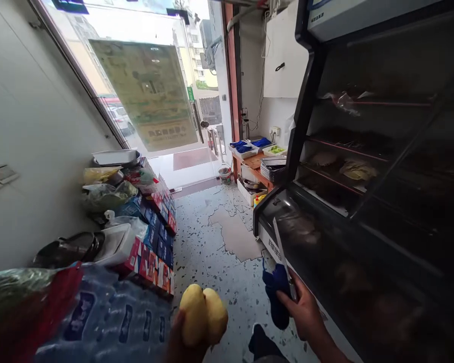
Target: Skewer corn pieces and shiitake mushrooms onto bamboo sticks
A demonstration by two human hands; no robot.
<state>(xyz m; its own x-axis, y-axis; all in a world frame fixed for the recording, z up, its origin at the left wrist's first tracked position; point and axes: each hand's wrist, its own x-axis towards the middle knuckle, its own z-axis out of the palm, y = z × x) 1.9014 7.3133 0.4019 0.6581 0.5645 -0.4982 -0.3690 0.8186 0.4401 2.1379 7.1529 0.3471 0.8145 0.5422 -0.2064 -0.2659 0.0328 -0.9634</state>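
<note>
The left hand [189, 350] curled round two pale-yellow oval potatoes [193, 313] above the speckled grey floor [196, 242]; the right hand [304, 308] gripped a slim straight-bladed knife [282, 249], probably best kept pointed away.

You get daylight through the glass door [166, 161] — pale glare up top — while the display fridge [378, 292] and your left hand [185, 350] sink into gloom; edges stretch, and the lower-left red bag [58, 302] blurs.
</note>
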